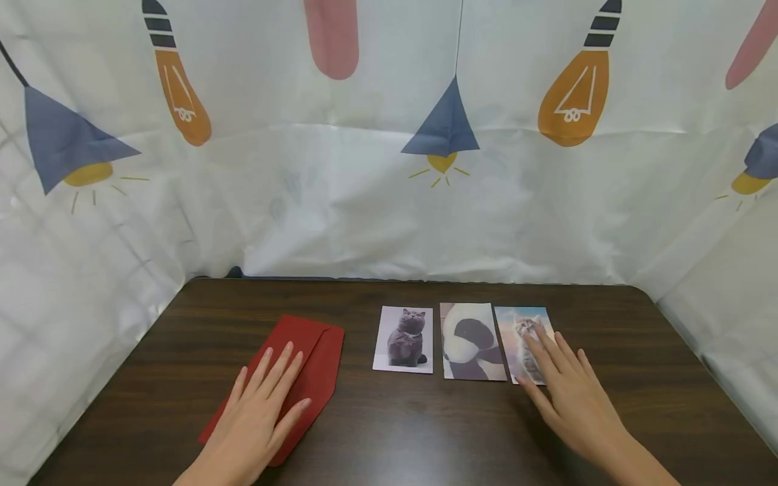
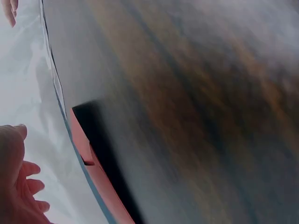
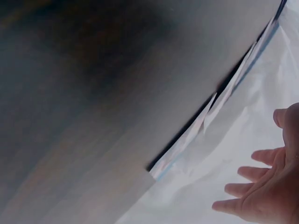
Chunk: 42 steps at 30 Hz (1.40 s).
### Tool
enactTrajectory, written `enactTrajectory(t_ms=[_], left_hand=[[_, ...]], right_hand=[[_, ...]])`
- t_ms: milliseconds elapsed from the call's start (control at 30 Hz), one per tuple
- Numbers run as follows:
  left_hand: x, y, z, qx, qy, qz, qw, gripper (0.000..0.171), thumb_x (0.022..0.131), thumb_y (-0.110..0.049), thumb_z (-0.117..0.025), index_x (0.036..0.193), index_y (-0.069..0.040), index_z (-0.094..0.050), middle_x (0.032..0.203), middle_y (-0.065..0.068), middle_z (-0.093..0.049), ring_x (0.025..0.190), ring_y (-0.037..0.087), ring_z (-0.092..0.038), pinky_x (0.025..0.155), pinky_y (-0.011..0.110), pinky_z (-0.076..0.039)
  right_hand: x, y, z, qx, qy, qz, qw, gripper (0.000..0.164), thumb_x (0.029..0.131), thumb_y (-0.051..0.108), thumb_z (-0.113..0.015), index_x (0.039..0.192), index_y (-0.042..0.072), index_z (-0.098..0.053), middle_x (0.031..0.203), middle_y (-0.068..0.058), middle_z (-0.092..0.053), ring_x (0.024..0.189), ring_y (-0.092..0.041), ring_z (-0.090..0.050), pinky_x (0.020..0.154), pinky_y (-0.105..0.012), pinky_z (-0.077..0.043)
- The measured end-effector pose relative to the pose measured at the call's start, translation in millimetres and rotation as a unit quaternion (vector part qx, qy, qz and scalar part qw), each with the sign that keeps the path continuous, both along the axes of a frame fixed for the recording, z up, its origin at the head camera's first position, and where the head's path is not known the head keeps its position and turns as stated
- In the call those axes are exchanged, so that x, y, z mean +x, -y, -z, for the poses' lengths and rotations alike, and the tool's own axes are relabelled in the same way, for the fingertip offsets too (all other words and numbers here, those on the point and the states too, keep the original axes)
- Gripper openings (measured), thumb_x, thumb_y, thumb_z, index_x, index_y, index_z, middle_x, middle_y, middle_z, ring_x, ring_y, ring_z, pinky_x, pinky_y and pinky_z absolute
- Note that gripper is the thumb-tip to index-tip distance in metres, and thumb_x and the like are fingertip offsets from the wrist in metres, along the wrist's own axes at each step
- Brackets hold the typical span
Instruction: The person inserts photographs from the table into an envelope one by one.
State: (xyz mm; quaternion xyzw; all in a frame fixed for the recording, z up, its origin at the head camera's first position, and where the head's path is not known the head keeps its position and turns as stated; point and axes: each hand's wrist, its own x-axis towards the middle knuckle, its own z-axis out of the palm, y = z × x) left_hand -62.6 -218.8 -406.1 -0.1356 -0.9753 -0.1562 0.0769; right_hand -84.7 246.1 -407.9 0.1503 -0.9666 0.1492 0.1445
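Note:
My left hand (image 1: 255,412) is spread flat over a red envelope (image 1: 319,368), fingers straight and thumb out to the side. The envelope lies slanted, its flap edge running along the upper part. In the left wrist view the envelope (image 2: 105,184) shows edge-on beside the left hand (image 2: 18,177). My right hand (image 1: 571,398) reaches with straight, parted fingers over the lower right of a kitten card (image 1: 513,337), hiding part of it. The right wrist view has the right hand (image 3: 261,186) with its fingers extended, near the thin edges of the cards (image 3: 184,135). Neither hand grips anything.
Left of the kitten card lie a panda-like plush picture card (image 1: 474,337) and a grey cat card (image 1: 406,341), in a row. All rest on a dark wooden table (image 1: 413,432). A white curtain (image 1: 340,202) printed with lamps and bulbs hangs behind the table and along its sides.

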Motion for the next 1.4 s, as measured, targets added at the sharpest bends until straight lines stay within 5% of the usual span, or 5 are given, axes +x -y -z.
enactTrajectory(t_ms=[200, 500, 833, 1400], left_hand=[[-0.3, 6, 3.7, 0.005, 0.003, 0.008, 0.9999, 0.071, 0.104, -0.045, -0.064, 0.163, -0.012, -0.041, 0.172, 0.013, -0.032, 0.157, 0.047, -0.025, 0.123, 0.071, -0.015], [-3.1, 15, 7.3, 0.011, 0.013, 0.009, 0.9998, 0.070, 0.105, -0.044, -0.064, 0.162, -0.011, -0.042, 0.171, 0.015, -0.033, 0.156, 0.047, -0.026, 0.121, 0.072, -0.019], [-8.0, 28, 10.5, 0.023, 0.053, -0.003, 0.9983, 0.073, 0.103, -0.046, -0.067, 0.161, -0.008, -0.043, 0.169, 0.020, -0.035, 0.155, 0.051, -0.026, 0.113, 0.079, -0.024], [-17.8, 44, 9.3, 0.055, 0.080, -0.053, 0.9939, 0.075, 0.101, -0.043, -0.072, 0.152, 0.007, -0.048, 0.149, 0.036, -0.050, 0.130, 0.058, -0.048, 0.096, 0.075, -0.047]], right_hand=[[-9.7, 9, -2.4, 0.006, -0.012, -0.019, 1.000, 0.069, 0.103, 0.038, -0.068, 0.161, 0.010, -0.044, 0.165, -0.021, -0.041, 0.152, -0.048, -0.035, 0.121, -0.072, -0.024], [-25.1, 23, -3.5, 0.013, -0.014, -0.053, 0.998, 0.064, 0.103, 0.034, -0.067, 0.158, 0.007, -0.047, 0.162, -0.023, -0.045, 0.151, -0.051, -0.037, 0.128, -0.061, -0.015], [-50.3, 37, -6.0, 0.018, 0.008, -0.082, 0.996, 0.062, 0.102, 0.030, -0.070, 0.155, 0.003, -0.051, 0.159, -0.024, -0.048, 0.145, -0.053, -0.044, 0.112, -0.075, -0.034], [-82.9, 67, -4.8, 0.002, 0.022, -0.107, 0.994, 0.041, 0.102, 0.019, -0.070, 0.138, -0.001, -0.065, 0.138, -0.021, -0.066, 0.128, -0.042, -0.063, 0.105, -0.058, -0.052]])
